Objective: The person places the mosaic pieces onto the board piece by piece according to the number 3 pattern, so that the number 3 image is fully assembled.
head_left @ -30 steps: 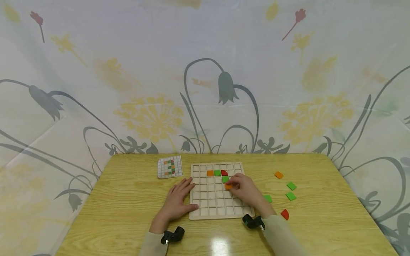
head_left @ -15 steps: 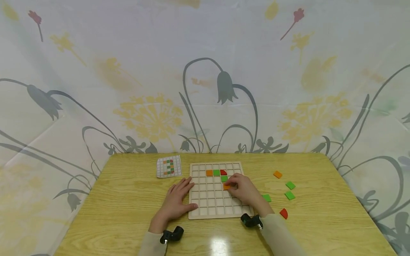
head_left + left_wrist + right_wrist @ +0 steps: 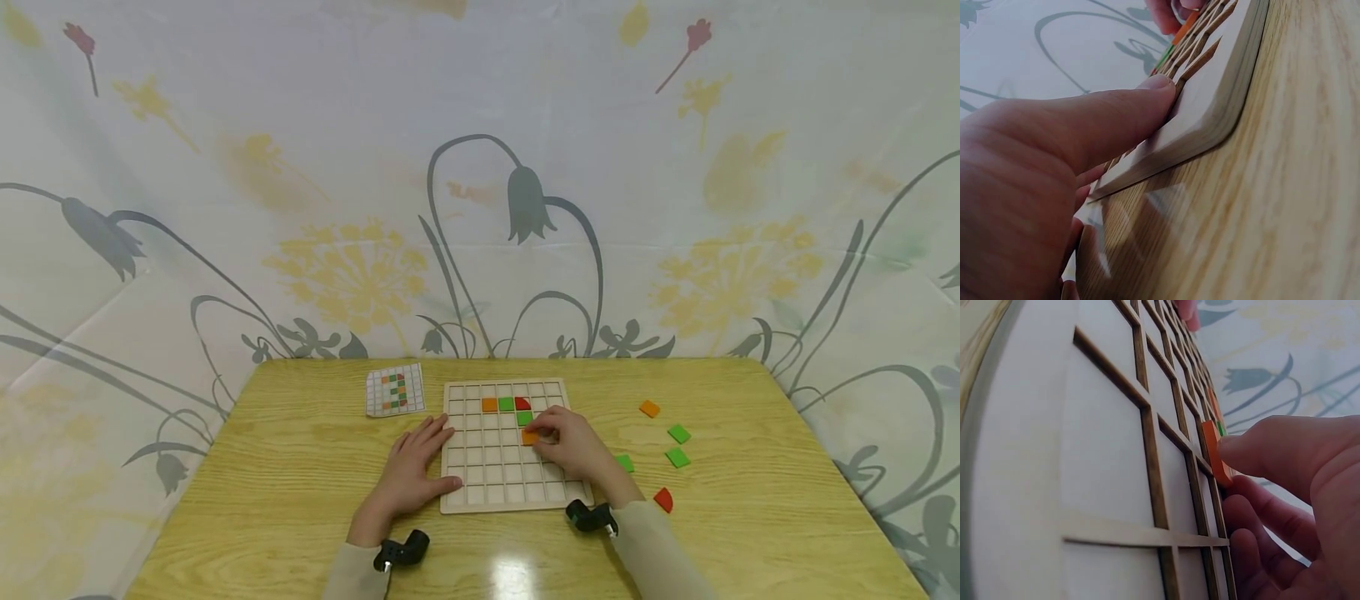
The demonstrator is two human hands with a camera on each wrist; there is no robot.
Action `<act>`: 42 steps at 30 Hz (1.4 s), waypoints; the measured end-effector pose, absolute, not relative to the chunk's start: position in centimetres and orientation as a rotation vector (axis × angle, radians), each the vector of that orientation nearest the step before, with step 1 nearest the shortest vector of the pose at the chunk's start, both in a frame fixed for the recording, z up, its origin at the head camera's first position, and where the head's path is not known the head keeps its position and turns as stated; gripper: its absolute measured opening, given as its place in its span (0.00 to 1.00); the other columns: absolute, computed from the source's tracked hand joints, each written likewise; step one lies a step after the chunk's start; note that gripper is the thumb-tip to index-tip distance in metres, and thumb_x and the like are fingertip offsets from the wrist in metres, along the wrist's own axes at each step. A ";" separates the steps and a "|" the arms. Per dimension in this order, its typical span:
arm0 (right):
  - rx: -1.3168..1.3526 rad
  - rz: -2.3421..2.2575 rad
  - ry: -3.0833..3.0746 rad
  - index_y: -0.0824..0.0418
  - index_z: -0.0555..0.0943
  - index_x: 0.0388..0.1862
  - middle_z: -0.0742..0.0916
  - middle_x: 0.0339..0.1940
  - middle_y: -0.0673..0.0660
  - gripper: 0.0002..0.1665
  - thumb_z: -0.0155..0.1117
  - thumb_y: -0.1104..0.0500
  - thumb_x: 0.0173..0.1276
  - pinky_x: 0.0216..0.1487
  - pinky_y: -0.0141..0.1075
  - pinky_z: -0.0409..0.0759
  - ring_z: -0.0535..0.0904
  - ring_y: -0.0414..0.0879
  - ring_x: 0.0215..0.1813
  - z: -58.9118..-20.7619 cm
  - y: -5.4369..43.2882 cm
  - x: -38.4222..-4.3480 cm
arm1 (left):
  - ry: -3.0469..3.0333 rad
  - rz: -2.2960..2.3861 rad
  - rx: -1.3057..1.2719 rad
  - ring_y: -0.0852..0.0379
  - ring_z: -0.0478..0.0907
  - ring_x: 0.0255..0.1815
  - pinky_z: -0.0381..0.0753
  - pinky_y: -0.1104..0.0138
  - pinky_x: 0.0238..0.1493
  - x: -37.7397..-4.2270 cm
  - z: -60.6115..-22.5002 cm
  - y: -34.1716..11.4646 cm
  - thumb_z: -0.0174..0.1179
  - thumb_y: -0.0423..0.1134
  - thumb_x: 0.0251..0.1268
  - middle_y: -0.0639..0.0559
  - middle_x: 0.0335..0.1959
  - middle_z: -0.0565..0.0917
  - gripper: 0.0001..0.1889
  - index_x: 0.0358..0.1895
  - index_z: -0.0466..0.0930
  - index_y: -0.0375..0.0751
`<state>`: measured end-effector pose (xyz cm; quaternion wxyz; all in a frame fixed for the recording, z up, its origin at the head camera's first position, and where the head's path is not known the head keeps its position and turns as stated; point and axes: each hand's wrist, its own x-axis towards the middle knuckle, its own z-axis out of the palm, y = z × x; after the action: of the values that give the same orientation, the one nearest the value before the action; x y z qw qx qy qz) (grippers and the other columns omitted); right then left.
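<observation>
Head view, center of frame: a person's right hand pinches an orange tile at a cell of a gridded wooden board, set on a wood-grain worktop. The right wrist view shows the thumb against the tile, whose edge appears to stand above the slats; whether it is fully seated cannot be told. At left of center, the left hand grasps nothing, its fingers spread along the board's left side and its thumb resting near the lower left corner.

Four pieces already lie in the grid: an orange square, a green square and a red quarter-round in one row toward the board's top, with a lower green square under the red. The pinched tile is the fifth, one cell further down.

A printed card at the upper left of the board bears a colored figure, apparently the model, though its cells are very small. By that reading, the work looks about half done, with the figure's lower part to come. Five loose pieces lie at right of frame: a loose orange piece, three loose green pieces, one partly hidden behind the right forearm, and a loose red piece.
</observation>
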<state>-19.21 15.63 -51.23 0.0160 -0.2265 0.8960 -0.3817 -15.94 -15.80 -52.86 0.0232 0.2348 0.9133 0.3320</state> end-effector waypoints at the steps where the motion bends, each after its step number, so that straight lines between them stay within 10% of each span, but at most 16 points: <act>1: -0.705 -1.187 2.785 0.55 0.87 0.46 0.81 0.41 0.46 0.11 0.68 0.64 0.65 0.42 0.37 0.75 0.73 0.43 0.39 -51.2 15.6 -19.2 | 2.828 1.025 0.727 0.42 0.48 0.79 0.43 0.37 0.72 -15.9 -52.9 -15.8 0.66 0.57 0.60 0.47 0.79 0.58 0.42 0.74 0.67 0.39; 42: -0.541 -1.194 2.826 0.57 0.88 0.43 0.80 0.38 0.47 0.09 0.68 0.66 0.65 0.42 0.38 0.76 0.74 0.41 0.37 -51.1 14.7 -19.1 | 2.818 1.016 0.714 0.43 0.48 0.80 0.43 0.37 0.72 -16.0 -52.7 -15.8 0.66 0.57 0.60 0.48 0.79 0.58 0.41 0.74 0.67 0.40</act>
<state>-19.07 14.69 -51.10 0.0130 -0.1735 0.9071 -0.3832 -16.00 -15.75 -52.71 0.0311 0.2319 0.9146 0.3297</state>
